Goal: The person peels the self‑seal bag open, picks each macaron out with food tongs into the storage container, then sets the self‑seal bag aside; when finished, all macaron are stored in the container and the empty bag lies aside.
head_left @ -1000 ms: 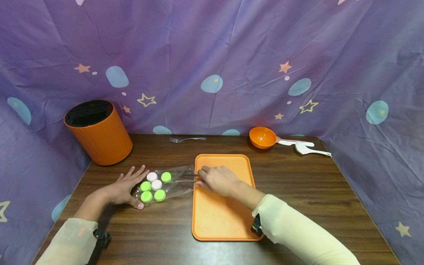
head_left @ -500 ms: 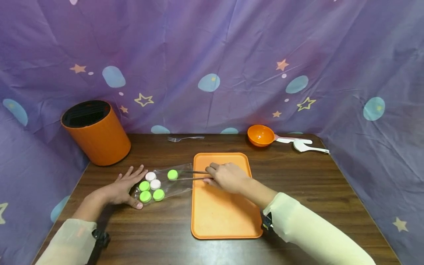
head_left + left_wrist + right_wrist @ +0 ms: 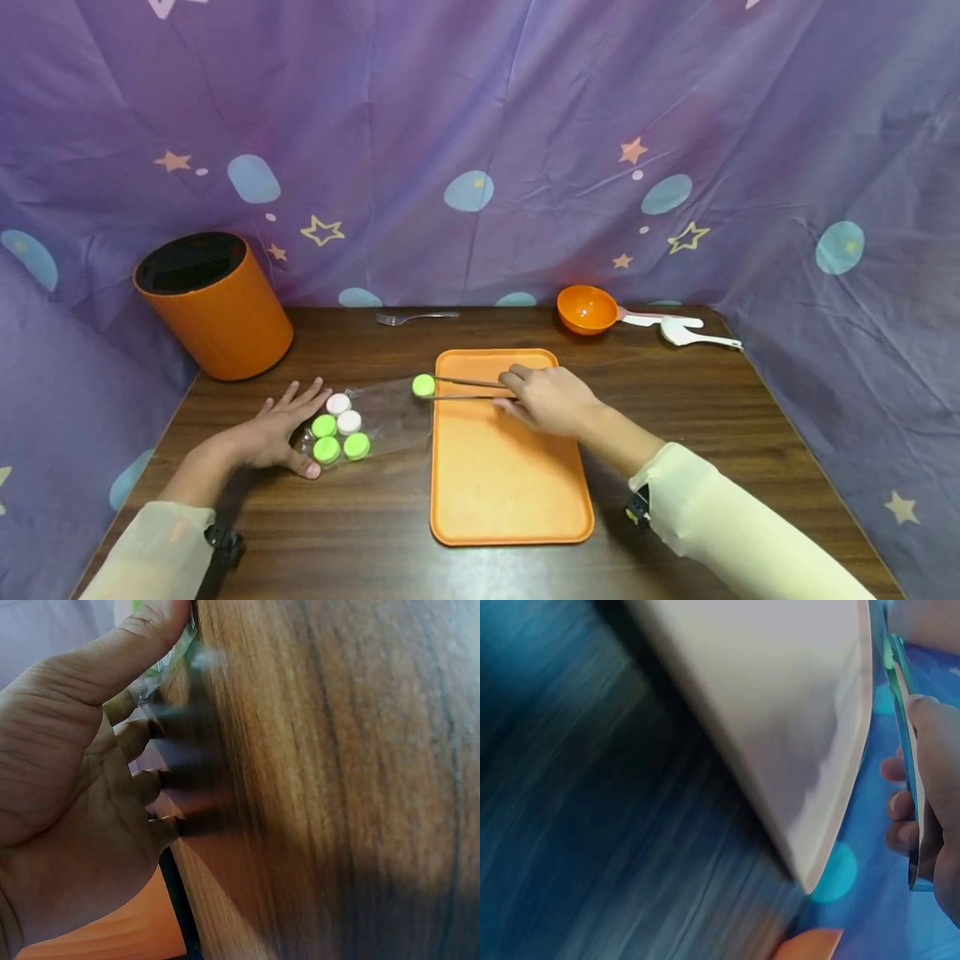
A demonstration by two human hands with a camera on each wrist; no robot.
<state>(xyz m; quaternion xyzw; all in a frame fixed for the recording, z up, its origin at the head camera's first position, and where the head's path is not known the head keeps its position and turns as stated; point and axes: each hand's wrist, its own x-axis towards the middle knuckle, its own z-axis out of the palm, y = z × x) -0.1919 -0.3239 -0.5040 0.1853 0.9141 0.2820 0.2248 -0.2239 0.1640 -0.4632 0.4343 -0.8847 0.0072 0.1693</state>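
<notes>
Head view: the right hand [image 3: 551, 400] pinches a pair of metal tweezers [image 3: 468, 388], whose tips clamp a green cap [image 3: 423, 385] just at the far left corner of the orange tray [image 3: 510, 492], at the open end of the clear plastic bag [image 3: 382, 417]. The left hand [image 3: 273, 433] lies flat with spread fingers on the bench [image 3: 712, 433], its thumb on the bag's closed end, holding nothing. Two green caps and two white caps remain in the bag.

Left wrist view: the left hand's [image 3: 71, 780] fingers are straight against the wood, the thumb on plastic.

Right wrist view: blurred; the right hand's [image 3: 930, 802] fingers curl around the tweezers [image 3: 907, 735], the tray [image 3: 795, 720] beside them.
</notes>
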